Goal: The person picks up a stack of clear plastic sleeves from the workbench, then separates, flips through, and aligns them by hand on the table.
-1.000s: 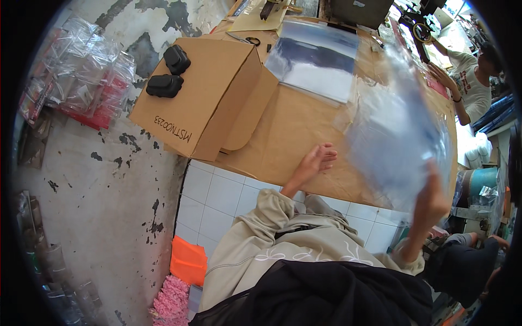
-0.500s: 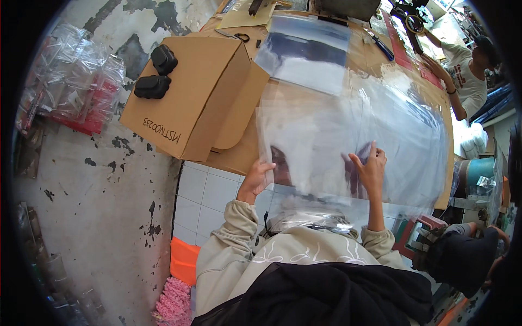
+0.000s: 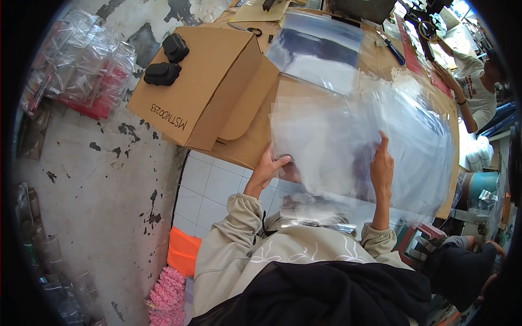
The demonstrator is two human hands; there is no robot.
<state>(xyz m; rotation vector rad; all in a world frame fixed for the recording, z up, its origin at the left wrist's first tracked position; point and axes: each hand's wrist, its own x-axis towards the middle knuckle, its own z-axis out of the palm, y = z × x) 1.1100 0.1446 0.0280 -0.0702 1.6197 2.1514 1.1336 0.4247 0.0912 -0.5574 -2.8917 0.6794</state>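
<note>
Clear plastic sheets (image 3: pixel 315 136), possibly flat bags, lie over the near table edge and hang toward my lap. My left hand (image 3: pixel 269 167) pinches their left edge, its thumb on top and its fingers underneath. Over the right part of these sheets is my right hand (image 3: pixel 382 165), its index finger stretched out and pointing away from me; its other fingers look bent and are partly hidden. Beside that hand, a wide, loose pile of clear plastic (image 3: pixel 421 157) spreads to the right. Layers overlap, so where one sheet ends is hard to see.
A cardboard box (image 3: pixel 190 81) with two black objects (image 3: pixel 168 61) on it stands left. Behind lie a neat stack of clear plastic (image 3: pixel 315 54), scissors (image 3: pixel 253 31) and a blue-handled cutter (image 3: pixel 396 51). A co-worker (image 3: pixel 473 87) is at the far right, another person (image 3: pixel 459 266) nearer.
My right hand has turned, its thumb no longer spread from the index finger. My left hand still holds the sheets' edge. The whole view has shifted slightly.
</note>
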